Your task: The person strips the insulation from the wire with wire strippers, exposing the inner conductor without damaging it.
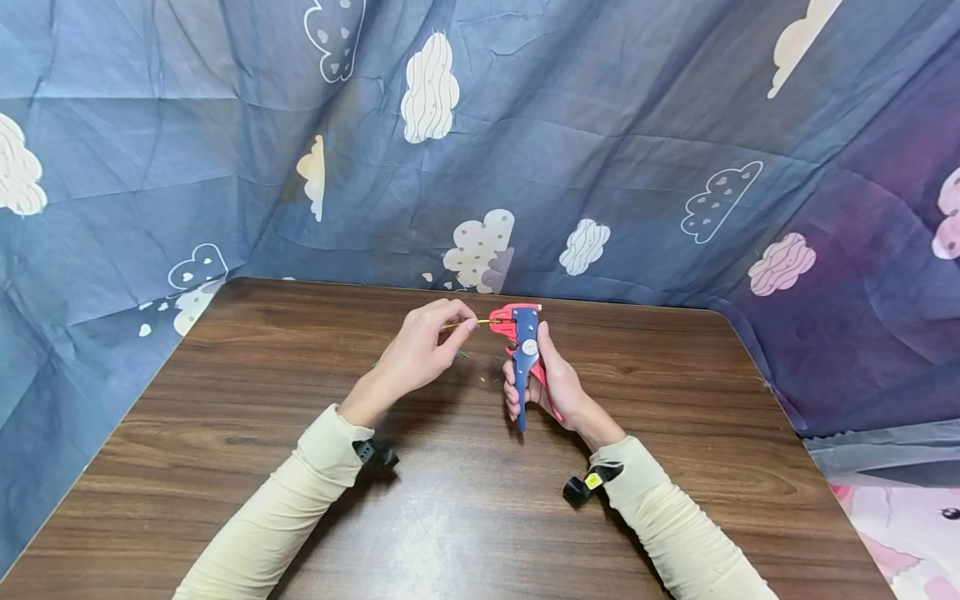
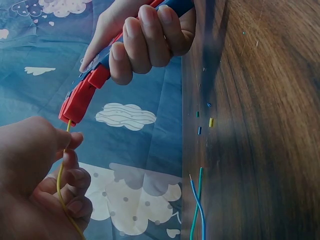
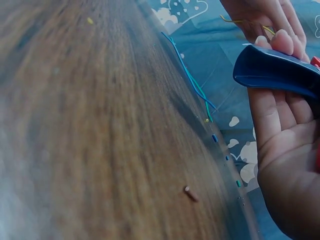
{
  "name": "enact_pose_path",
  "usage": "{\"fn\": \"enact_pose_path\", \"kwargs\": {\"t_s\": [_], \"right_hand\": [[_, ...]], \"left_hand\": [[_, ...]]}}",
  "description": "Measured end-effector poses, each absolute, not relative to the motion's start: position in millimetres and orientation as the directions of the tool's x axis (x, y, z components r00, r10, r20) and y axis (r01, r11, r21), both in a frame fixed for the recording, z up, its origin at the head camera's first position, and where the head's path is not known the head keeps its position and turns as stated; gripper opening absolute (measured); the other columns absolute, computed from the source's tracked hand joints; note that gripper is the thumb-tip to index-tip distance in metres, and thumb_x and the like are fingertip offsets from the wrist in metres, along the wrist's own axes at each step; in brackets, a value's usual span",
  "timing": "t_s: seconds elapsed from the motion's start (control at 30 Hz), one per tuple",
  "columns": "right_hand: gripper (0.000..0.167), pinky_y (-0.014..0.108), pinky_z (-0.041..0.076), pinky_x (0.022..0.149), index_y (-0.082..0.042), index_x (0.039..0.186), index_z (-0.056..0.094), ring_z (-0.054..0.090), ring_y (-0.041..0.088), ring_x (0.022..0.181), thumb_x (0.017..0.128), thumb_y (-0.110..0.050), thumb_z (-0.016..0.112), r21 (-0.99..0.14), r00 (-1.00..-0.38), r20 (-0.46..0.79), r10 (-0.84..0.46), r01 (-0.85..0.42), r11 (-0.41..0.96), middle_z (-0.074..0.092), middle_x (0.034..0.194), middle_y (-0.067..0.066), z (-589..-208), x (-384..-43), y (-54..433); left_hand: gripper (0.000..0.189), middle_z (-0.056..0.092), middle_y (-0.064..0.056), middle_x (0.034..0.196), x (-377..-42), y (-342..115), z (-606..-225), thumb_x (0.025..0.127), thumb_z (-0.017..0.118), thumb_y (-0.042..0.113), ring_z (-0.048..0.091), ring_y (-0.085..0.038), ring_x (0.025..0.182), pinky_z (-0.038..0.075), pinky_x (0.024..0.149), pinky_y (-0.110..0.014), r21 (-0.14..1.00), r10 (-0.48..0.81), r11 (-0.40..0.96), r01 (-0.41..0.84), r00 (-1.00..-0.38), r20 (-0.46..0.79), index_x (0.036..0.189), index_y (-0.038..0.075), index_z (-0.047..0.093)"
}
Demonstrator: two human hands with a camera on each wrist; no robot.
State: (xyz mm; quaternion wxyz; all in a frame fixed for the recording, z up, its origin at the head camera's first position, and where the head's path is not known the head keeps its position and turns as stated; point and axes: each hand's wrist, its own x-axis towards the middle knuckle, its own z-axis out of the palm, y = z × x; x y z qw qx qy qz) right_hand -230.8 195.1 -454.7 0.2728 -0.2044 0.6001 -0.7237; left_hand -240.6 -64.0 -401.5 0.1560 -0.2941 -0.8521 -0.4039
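Note:
In the head view my right hand (image 1: 558, 379) grips a red and blue wire stripper (image 1: 525, 342) by its handles, fingers curled round them. The tool stands above the table with its red jaws facing left. My left hand (image 1: 423, 342) pinches a thin yellow wire (image 2: 61, 185) between thumb and fingertips. That wire's end enters the red jaws in the left wrist view, and its loose length trails down past the palm. In the right wrist view the blue handle (image 3: 275, 72) lies across the curled right fingers.
A blue wire (image 2: 198, 200) and a green wire (image 2: 200, 180) lie crossed on the brown wooden table (image 1: 450, 500). Several small cut bits of insulation, including a yellow piece (image 2: 211, 122), are scattered near them. A blue cloud-print cloth (image 1: 525, 167) hangs behind the table.

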Motion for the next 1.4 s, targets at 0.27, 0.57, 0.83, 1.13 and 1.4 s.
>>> {"fn": "enact_pose_path", "kwargs": {"t_s": [0.27, 0.57, 0.83, 1.13, 1.4], "right_hand": [[0.094, 0.037, 0.060, 0.063, -0.008, 0.088, 0.059, 0.064, 0.019, 0.060, 0.102, -0.082, 0.003, -0.980, -0.773, -0.033, -0.633, 0.150, -0.132, 0.063, 0.071, 0.003, -455.1, -230.8, 194.9], [0.094, 0.037, 0.061, 0.065, -0.008, 0.090, 0.060, 0.066, 0.019, 0.062, 0.103, -0.081, 0.003, -0.979, -0.770, -0.020, -0.637, 0.144, -0.143, 0.064, 0.072, 0.002, -455.7, -231.1, 195.1], [0.094, 0.037, 0.061, 0.063, -0.007, 0.088, 0.059, 0.065, 0.019, 0.061, 0.103, -0.081, 0.003, -0.982, -0.773, -0.014, -0.634, 0.132, -0.138, 0.063, 0.071, 0.003, -454.7, -230.7, 194.5], [0.092, 0.037, 0.060, 0.060, -0.008, 0.086, 0.057, 0.064, 0.019, 0.057, 0.103, -0.081, 0.004, -0.983, -0.790, -0.001, -0.613, 0.112, -0.143, 0.063, 0.069, 0.002, -453.6, -229.7, 193.9], [0.094, 0.039, 0.059, 0.054, -0.007, 0.081, 0.056, 0.062, 0.020, 0.052, 0.101, -0.084, 0.005, -0.990, -0.839, 0.013, -0.544, 0.064, -0.123, 0.061, 0.064, 0.004, -449.2, -224.5, 189.0]], "left_hand": [[0.011, 0.064, 0.002, 0.091, -241.4, -63.5, -402.9, 0.110, 0.064, 0.022, 0.059, -0.014, 0.082, 0.059, 0.078, -0.045, 0.589, 0.370, 0.496, 0.638, -0.769, 0.521, 0.106, 0.017, 0.073], [0.012, 0.064, 0.002, 0.092, -241.1, -63.0, -402.3, 0.111, 0.064, 0.023, 0.058, -0.014, 0.081, 0.059, 0.078, -0.046, 0.591, 0.370, 0.489, 0.641, -0.767, 0.524, 0.108, 0.017, 0.073], [0.012, 0.064, 0.001, 0.091, -241.2, -63.0, -402.2, 0.111, 0.064, 0.023, 0.057, -0.014, 0.081, 0.059, 0.078, -0.044, 0.590, 0.373, 0.495, 0.638, -0.769, 0.518, 0.108, 0.016, 0.074], [0.012, 0.063, 0.002, 0.090, -239.9, -62.7, -400.6, 0.111, 0.064, 0.023, 0.058, -0.013, 0.081, 0.057, 0.077, -0.038, 0.583, 0.372, 0.499, 0.642, -0.766, 0.525, 0.108, 0.017, 0.074], [0.013, 0.062, 0.002, 0.090, -238.7, -62.7, -398.6, 0.111, 0.064, 0.023, 0.058, -0.014, 0.081, 0.056, 0.077, -0.035, 0.572, 0.377, 0.492, 0.657, -0.753, 0.540, 0.109, 0.016, 0.074]]}}
